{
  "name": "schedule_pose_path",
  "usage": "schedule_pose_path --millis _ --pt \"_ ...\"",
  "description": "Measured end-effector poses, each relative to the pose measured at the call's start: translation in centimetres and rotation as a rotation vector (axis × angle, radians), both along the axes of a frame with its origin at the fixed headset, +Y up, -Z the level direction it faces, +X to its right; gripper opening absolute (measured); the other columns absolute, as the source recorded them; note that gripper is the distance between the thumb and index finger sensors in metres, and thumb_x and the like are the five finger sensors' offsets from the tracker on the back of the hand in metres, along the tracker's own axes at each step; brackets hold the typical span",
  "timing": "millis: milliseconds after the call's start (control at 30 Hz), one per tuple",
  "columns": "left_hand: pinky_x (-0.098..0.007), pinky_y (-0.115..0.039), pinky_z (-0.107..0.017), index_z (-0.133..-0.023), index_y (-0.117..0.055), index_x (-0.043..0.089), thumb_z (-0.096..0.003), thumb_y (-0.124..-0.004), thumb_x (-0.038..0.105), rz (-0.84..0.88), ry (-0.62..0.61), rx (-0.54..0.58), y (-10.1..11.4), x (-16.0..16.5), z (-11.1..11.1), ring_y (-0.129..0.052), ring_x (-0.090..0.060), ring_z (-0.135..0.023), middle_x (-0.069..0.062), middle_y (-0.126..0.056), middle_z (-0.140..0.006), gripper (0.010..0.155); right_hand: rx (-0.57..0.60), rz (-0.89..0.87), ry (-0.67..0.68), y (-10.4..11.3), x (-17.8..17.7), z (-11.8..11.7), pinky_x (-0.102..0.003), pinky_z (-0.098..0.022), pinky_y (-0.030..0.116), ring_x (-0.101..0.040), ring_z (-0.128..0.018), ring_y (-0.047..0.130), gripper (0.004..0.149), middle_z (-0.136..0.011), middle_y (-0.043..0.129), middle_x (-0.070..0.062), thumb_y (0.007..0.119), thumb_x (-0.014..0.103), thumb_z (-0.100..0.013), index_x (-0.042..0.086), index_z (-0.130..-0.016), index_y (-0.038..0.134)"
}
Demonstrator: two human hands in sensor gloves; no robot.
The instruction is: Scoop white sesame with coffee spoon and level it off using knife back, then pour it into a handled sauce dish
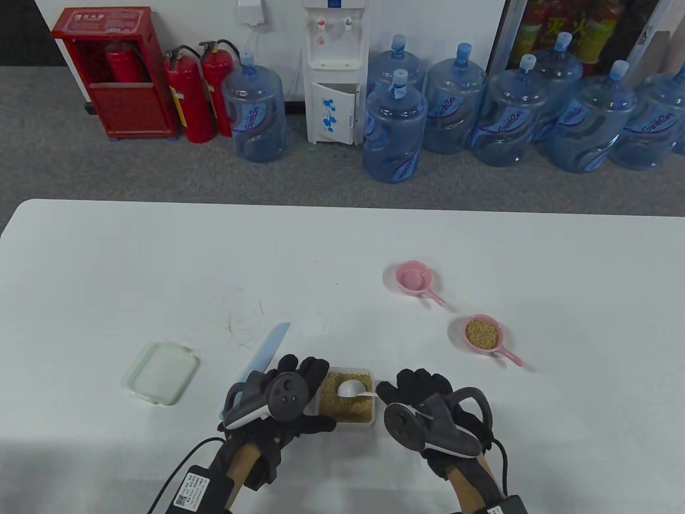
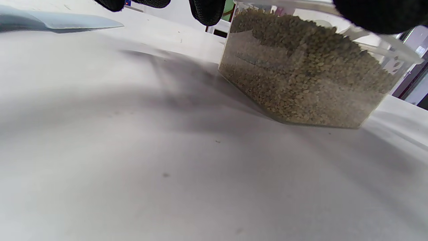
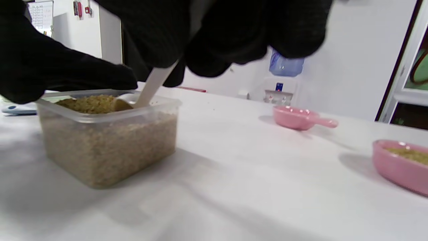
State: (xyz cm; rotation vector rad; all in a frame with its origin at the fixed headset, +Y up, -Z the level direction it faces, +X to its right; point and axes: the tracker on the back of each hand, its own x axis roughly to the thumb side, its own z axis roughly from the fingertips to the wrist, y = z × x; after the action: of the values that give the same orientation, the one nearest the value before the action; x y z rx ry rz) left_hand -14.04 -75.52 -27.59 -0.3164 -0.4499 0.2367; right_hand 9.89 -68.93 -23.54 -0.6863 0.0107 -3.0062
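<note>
Resting in sesame (image 3: 90,103), spoon (image 3: 152,87) bowl, seemingly.

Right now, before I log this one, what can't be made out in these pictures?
- Knife: handle covered by the left hand in the table view; the left wrist view shows only the blade tip.
- Spoon: in the right wrist view the handle top vanishes inside the right hand, so the grip itself is unseen.
- Far pink dish: too small to tell whether it holds any sesame.
- Near pink dish: cut off by the right wrist view's edge.
</note>
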Motion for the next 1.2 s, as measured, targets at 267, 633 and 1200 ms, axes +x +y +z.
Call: schedule_pose_path --millis 267,633,1200 --pt "-0.065 -0.044 -0.083 -0.119 -0.026 0.028 -0.0395 -0.066 0.072 -0.014 -0.008 -0.005 0.0 0.0 0.1 -0.032 -0.053 -0.116 -0.006 -0.035 -0.129 0.100 -0.286 -0.255 -0.094 -0.5 1.3 -1.1 -0.045 -0.044 0.082 -0.016 -0.043 0.089 0.044 -0.069 0.095 -0.009 0.074 0.026 -0.057 0.016 -0.098 0.085" --pt "-0.064 -0.043 -0.083 -0.119 -0.024 0.029 -0.0399 -0.064 0.073 -0.017 -0.009 -0.012 0.0 0.0 0.1 -0.030 -0.054 -0.116 -0.007 -0.034 -0.129 0.099 -0.638 -0.675 -0.272 -4.3 4.2 -3.2 -0.035 -0.022 0.085 -0.007 -0.022 0.087 0.044 -0.043 0.098 0.000 0.069 0.029 -0.059 0.007 -0.092 0.087" --pt "-0.064 -0.043 -0.083 -0.119 -0.023 0.029 -0.0402 -0.063 0.073 -0.019 -0.012 -0.015 -0.1 0.0 0.1 -0.029 -0.054 -0.116 -0.007 -0.032 -0.129 0.099 -0.783 -0.902 -0.318 -4.9 6.2 -3.5 -0.035 -0.023 0.085 -0.007 -0.022 0.087 0.044 -0.044 0.097 0.000 0.068 0.029 -0.060 0.007 -0.093 0.086"
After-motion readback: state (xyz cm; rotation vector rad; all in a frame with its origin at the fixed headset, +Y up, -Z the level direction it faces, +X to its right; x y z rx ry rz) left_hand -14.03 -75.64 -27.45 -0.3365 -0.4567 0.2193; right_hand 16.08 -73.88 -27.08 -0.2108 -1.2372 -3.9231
